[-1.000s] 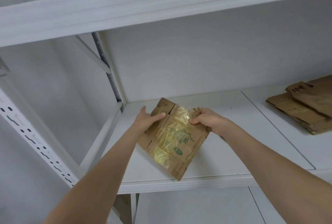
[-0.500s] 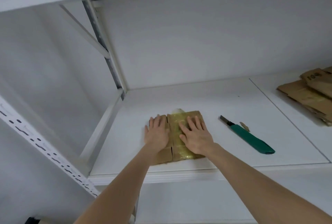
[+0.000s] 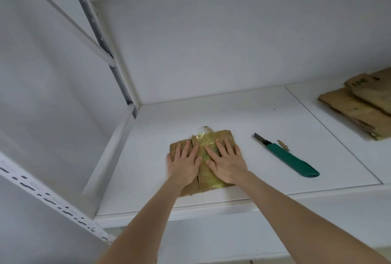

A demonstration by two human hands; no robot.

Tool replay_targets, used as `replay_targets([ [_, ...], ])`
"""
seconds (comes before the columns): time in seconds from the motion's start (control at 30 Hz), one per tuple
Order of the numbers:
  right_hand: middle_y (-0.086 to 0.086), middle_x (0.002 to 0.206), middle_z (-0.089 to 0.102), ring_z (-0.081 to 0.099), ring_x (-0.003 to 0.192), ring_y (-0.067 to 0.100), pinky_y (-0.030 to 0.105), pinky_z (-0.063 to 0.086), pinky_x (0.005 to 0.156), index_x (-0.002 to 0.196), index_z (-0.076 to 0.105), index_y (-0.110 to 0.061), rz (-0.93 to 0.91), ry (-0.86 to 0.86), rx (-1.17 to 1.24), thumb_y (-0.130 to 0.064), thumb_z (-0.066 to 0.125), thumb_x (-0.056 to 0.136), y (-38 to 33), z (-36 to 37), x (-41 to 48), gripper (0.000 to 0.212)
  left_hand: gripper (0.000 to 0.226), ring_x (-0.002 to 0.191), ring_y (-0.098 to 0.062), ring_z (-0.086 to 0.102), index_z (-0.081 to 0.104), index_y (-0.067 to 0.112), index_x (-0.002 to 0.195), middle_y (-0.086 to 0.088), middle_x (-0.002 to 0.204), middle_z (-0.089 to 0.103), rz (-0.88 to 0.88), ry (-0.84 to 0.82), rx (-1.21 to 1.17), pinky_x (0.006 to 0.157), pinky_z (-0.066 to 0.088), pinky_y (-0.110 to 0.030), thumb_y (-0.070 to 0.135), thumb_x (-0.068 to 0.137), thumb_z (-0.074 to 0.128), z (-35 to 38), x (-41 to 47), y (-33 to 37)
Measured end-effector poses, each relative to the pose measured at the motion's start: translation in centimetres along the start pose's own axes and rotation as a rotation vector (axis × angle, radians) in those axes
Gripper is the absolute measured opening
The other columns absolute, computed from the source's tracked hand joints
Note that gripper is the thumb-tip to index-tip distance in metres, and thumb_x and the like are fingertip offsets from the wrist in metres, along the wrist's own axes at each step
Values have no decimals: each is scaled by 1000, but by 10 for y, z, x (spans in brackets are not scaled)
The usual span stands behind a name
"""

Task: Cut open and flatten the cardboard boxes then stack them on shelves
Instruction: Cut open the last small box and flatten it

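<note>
Both palms lie flat with fingers straight, the left hand and right hand side by side on the small cardboard box, likely pressing it flat near the front of the white shelf. A green knife with its blade out lies just right of them; a stack of flattened cardboard waits well beyond, nothing between.

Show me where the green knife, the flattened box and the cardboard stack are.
green knife (image 3: 289, 159): head view, on its green handle.
flattened box (image 3: 205, 179): head view, on its taped middle strip.
cardboard stack (image 3: 355, 109): head view, on the lower sheet's top face.
</note>
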State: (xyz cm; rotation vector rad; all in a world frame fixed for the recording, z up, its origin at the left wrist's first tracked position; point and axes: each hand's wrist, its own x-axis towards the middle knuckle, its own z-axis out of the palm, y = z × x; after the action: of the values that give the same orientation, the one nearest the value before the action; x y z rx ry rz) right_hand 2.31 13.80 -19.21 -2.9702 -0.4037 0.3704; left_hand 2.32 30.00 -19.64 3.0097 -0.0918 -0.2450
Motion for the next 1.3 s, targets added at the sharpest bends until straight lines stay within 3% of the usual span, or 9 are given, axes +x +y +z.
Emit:
replay_targets([
  [0.13, 6, 156, 26, 27, 142, 26, 40, 25, 116, 150, 31, -25, 63, 212, 256, -44, 39, 101, 19, -18, -17, 52, 53, 150, -19, -7, 7, 38, 154, 5, 164, -3, 66, 26, -5, 118, 1, -49, 50, 103, 15, -9, -3, -3],
  [0.23, 7, 134, 44, 42, 122, 26, 36, 39, 98, 136, 42, -20, 344, 444, 72, -36, 48, 98, 51, -28, -37, 41, 49, 150, -23, -4, 9, 40, 154, 6, 164, 0, 115, 8, 55, 117, 3, -56, 44, 105, 14, -14, -3, 4],
  [0.37, 8, 126, 47, 42, 115, 26, 34, 34, 88, 128, 45, -17, 600, 274, 11, -40, 44, 99, 100, -32, -57, 37, 46, 150, -20, 4, 22, 37, 152, 6, 163, 9, 96, 80, 32, 118, 2, -56, 30, 107, 24, -16, 1, 24],
  [0.5, 7, 129, 49, 41, 119, 25, 33, 33, 88, 130, 46, -15, 561, 211, -69, -23, 38, 99, 113, -29, -58, 33, 44, 149, -19, 9, 33, 29, 148, -2, 162, 13, 13, 146, -17, 118, 3, -58, 34, 106, 24, -16, -1, 49],
  [0.6, 11, 122, 56, 51, 114, 29, 37, 40, 86, 124, 50, -9, 534, 289, 269, -29, 25, 105, 110, -35, -52, 37, 50, 150, -23, 6, 31, 25, 149, -4, 163, 7, -34, 106, -32, 116, 4, -60, 44, 104, 22, -15, -5, 60],
  [0.73, 12, 72, 59, 56, 55, 25, 34, 51, 56, 94, 55, -2, 485, 349, 1104, -33, 29, 104, 103, -47, -50, 41, 55, 150, -24, -6, 21, 31, 153, -3, 163, -1, -50, 47, -8, 115, 2, -64, 53, 102, 20, -13, -12, 71],
  [0.83, 11, 61, 58, 51, 46, 23, 30, 46, 49, 83, 57, -5, 450, 348, 1289, -32, 41, 102, 102, -52, -54, 36, 58, 150, -23, -9, 13, 35, 154, -2, 164, -5, -65, -17, 18, 115, -1, -63, 57, 101, 16, -9, -15, 73],
  [1.03, 10, 73, 52, 45, 53, 20, 31, 44, 49, 104, 48, -6, 434, 313, 1381, -15, 33, 101, 107, -51, -54, 18, 60, 150, -21, -7, 9, 36, 155, 0, 164, -5, -76, -38, 21, 115, -2, -63, 59, 100, 14, -3, -14, 73],
  [1.3, 7, 82, 44, 42, 57, 17, 29, 42, 53, 131, 43, -8, 498, 235, 1352, 2, 32, 95, 105, -44, -49, 39, 58, 150, -21, -5, 10, 37, 154, 0, 164, -1, -77, -31, 15, 114, -1, -63, 58, 100, 15, -2, -13, 74],
])
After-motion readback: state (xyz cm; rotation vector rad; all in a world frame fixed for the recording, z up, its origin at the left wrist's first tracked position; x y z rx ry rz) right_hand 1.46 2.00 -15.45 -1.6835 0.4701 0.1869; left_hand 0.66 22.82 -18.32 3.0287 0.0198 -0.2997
